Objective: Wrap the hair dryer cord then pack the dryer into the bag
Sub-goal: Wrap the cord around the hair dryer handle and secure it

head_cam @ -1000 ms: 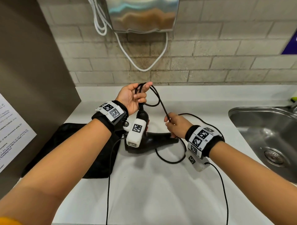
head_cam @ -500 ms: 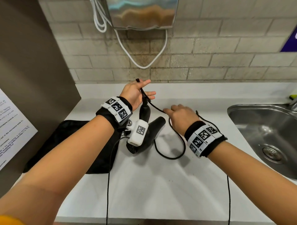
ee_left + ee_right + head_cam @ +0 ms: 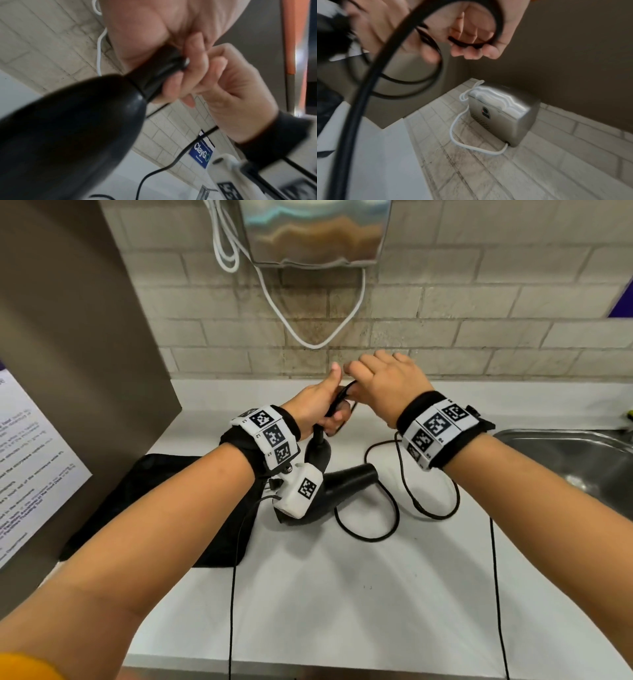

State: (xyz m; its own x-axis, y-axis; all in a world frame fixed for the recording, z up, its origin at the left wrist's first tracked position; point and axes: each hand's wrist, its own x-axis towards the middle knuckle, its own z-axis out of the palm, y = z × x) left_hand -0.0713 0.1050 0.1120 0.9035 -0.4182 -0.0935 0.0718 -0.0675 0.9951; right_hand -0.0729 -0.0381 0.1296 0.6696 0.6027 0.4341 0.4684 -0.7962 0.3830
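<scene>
The left hand [image 3: 317,405] grips the black plastic hair dryer [image 3: 337,487] by its handle above the white tabletop [image 3: 342,594]; right hand [image 3: 387,386] fingers [image 3: 471,51] pinch the thin black cord [image 3: 373,529] (loose slack could snag, I'd guess, undoing loops).

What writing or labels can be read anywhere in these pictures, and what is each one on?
"ClayGO": white letters on a blue wall sign; the smaller line beside it is too blurred to read.
Paper notice on the brown panel at left: printed lines too small and blurred to read.
Wristband markers: black-and-white square codes with tiny tags, not legible.
Hair dryer: no writing visible.
</scene>
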